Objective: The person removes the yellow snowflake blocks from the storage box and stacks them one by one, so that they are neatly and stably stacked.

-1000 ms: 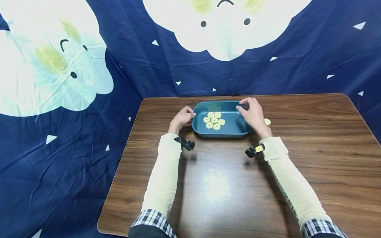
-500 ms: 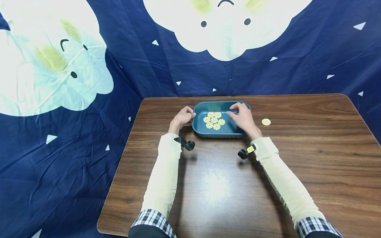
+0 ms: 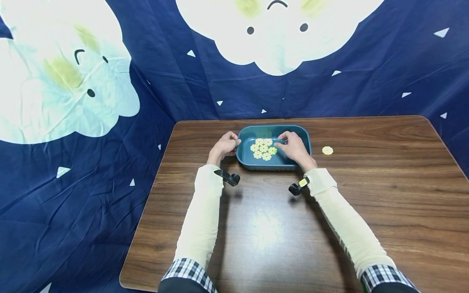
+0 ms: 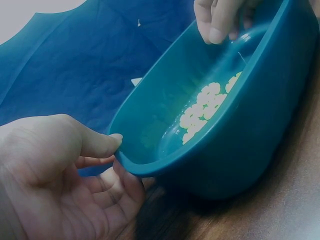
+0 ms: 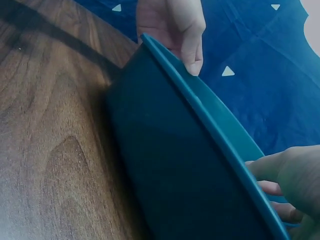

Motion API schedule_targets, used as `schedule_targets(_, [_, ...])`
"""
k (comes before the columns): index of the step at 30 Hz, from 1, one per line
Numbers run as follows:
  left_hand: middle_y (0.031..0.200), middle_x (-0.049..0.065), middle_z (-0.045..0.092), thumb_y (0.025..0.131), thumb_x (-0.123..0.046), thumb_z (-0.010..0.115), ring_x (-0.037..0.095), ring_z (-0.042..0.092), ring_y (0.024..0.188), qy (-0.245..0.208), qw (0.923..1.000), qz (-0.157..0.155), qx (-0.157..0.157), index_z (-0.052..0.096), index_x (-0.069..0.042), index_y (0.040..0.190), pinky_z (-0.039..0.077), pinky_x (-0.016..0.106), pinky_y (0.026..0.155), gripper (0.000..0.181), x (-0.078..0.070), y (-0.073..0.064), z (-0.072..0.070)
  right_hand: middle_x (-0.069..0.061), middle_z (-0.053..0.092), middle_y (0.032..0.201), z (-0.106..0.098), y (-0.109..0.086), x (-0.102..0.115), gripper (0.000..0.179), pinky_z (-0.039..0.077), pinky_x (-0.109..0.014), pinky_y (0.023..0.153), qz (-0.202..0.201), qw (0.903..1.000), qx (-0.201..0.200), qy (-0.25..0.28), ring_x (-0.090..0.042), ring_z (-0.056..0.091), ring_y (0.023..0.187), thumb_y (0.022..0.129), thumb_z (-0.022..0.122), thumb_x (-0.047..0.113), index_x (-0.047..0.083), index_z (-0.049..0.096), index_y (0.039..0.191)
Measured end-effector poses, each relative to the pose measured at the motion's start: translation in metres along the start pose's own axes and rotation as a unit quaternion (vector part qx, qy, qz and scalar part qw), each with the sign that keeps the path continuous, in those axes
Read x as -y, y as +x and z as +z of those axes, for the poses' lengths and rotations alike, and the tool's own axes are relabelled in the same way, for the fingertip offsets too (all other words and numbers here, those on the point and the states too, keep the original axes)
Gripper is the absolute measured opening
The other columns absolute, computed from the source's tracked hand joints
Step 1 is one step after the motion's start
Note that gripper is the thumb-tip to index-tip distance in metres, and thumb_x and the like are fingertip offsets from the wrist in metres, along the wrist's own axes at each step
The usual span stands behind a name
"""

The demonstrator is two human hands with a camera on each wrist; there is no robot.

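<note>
A teal oblong plastic tub (image 3: 271, 167) stands on the wooden table. My left hand (image 3: 224, 145) pinches its left end rim, thumb over the edge and fingers underneath, as the left wrist view shows. Several pale yellow flower-shaped pieces (image 3: 263, 148) lie clustered on the tub's floor, left of its middle. My right hand (image 3: 294, 149) reaches in over the right part of the tub, thumb and index fingertips apart, just right of the cluster. Nothing shows between them. In the left wrist view, the right hand's fingers (image 4: 220, 22) hang down inside the tub.
One more yellow flower-shaped piece (image 3: 327, 150) lies on the table (image 3: 384, 183) to the right of the tub. A dark blue curtain (image 3: 205, 89) with white clouds hangs behind the table's back edge and to its left.
My right hand has moved left and down, from the tub's right rim to beside the flower cluster. The flower piece on the table now shows fully. My left hand has stayed at the rim.
</note>
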State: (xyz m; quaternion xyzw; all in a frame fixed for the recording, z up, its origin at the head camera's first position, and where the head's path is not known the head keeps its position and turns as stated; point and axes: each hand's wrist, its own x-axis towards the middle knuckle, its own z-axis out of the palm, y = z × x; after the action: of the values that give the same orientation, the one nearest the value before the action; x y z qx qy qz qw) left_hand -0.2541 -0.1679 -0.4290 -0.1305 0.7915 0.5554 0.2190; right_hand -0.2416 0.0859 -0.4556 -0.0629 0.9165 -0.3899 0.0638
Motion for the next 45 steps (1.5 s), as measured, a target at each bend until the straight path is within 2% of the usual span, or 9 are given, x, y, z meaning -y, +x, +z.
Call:
schedule_targets(9, [0.087, 0.007, 0.041, 0.1, -0.014, 0.049, 0.017, 0.044, 0.073, 0.002, 1.0, -0.005, 0.002, 0.04, -0.012, 0.097, 0.044, 0.027, 0.064, 0.01, 0.0, 0.0, -0.001, -0.017, 0.051, 0.121, 0.004, 0.006, -0.002, 0.034, 0.039, -0.047, 0.097, 0.005, 0.9983, 0.05, -0.029, -0.033, 0.048, 0.112, 0.092, 0.064, 0.026, 0.004, 0.056, 0.117])
schedule_targets(16, [0.087, 0.006, 0.041, 0.099, -0.013, 0.05, 0.017, 0.044, 0.073, 0.002, 1.0, -0.005, 0.002, 0.04, -0.012, 0.096, 0.044, 0.026, 0.062, 0.01, -0.001, -0.001, -0.001, -0.017, 0.051, 0.12, 0.008, 0.007, -0.001, 0.031, 0.039, -0.046, 0.097, -0.009, 0.9938, 0.071, -0.085, -0.032, 0.048, 0.111, 0.092, 0.064, 0.026, 0.005, 0.058, 0.114])
schedule_targets(32, [0.088, 0.006, 0.042, 0.099, -0.013, 0.049, 0.017, 0.045, 0.074, 0.0, 1.0, -0.001, 0.002, 0.04, -0.012, 0.096, 0.044, 0.025, 0.062, 0.01, 0.0, 0.0, -0.001, -0.02, 0.044, 0.128, 0.015, 0.009, 0.0, 0.035, 0.035, -0.05, 0.101, -0.018, 0.9871, 0.079, -0.138, -0.038, 0.041, 0.117, 0.086, 0.071, 0.025, 0.009, 0.061, 0.115])
schedule_targets(45, [0.088, 0.006, 0.043, 0.099, -0.014, 0.05, 0.017, 0.045, 0.074, 0.003, 1.0, -0.003, -0.002, 0.041, -0.012, 0.097, 0.045, 0.025, 0.062, 0.009, 0.0, 0.0, -0.001, -0.017, 0.047, 0.118, 0.012, 0.007, 0.004, 0.02, 0.037, -0.046, 0.098, -0.018, 0.9885, 0.064, -0.136, -0.035, 0.043, 0.109, 0.088, 0.068, 0.022, 0.007, 0.059, 0.097])
